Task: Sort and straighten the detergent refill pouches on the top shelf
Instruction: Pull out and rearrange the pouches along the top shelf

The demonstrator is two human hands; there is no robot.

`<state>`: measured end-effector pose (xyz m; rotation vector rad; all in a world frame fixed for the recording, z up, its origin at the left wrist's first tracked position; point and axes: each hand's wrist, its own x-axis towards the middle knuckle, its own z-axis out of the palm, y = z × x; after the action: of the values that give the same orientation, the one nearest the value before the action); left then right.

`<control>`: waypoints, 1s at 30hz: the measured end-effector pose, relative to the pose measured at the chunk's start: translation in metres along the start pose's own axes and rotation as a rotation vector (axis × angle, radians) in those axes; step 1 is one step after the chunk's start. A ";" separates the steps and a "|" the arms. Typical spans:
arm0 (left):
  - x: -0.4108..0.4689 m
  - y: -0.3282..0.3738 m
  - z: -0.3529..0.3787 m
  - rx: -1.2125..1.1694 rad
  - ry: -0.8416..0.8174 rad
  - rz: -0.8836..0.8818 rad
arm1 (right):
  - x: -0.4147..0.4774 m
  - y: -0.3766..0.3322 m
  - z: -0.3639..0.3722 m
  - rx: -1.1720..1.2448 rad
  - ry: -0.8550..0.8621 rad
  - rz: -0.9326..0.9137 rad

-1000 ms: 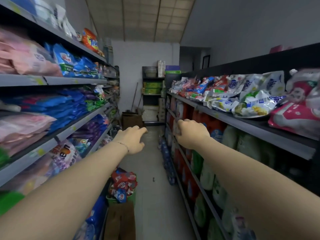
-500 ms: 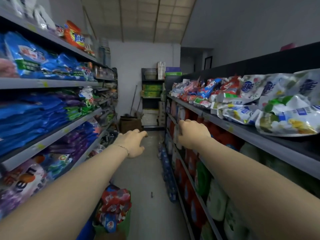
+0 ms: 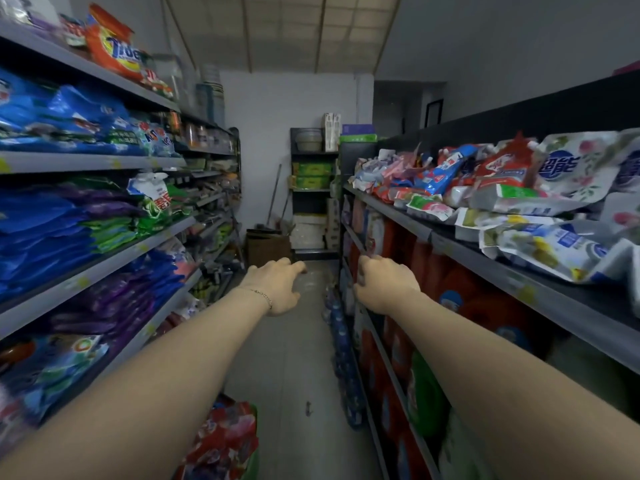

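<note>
A jumbled heap of detergent refill pouches lies on the dark top shelf (image 3: pixel 491 263) at the right. Among them are a white pouch with blue characters (image 3: pixel 568 168), a red spouted pouch (image 3: pixel 507 164), a blue pouch (image 3: pixel 445 171) and a white-and-yellow pouch (image 3: pixel 550 249) lying flat at the shelf's front. Both my arms reach forward down the aisle. My left hand (image 3: pixel 275 285) hovers over the floor with relaxed fingers and holds nothing. My right hand (image 3: pixel 384 282) has loosely curled fingers, holds nothing, and sits below the top shelf in front of the lower shelf's edge.
Shelves on the left carry blue, green and purple bags, with an orange Tide bag (image 3: pixel 114 50) on top. Red and green bottles (image 3: pixel 450 299) fill the right lower shelves. A basket of red packs (image 3: pixel 225 441) stands on the floor at left, a cardboard box (image 3: pixel 266 245) at the aisle's end.
My view has advanced along the aisle: the pink pouches at the near right have slid out of sight and the mixed heap is closer. Both hands stay stretched forward, empty.
</note>
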<state>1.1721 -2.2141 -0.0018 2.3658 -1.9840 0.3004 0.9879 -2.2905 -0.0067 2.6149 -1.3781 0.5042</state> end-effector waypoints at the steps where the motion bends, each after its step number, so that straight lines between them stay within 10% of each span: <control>1: 0.012 -0.004 0.004 -0.003 -0.003 0.000 | 0.012 0.003 0.006 0.002 0.001 0.001; 30: 0.439 -0.172 0.120 0.045 -0.045 0.059 | 0.445 0.046 0.158 -0.001 0.013 0.031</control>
<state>1.4269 -2.6280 -0.0274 2.3646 -2.0917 0.3002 1.2186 -2.7051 0.0036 2.5887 -1.4159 0.5240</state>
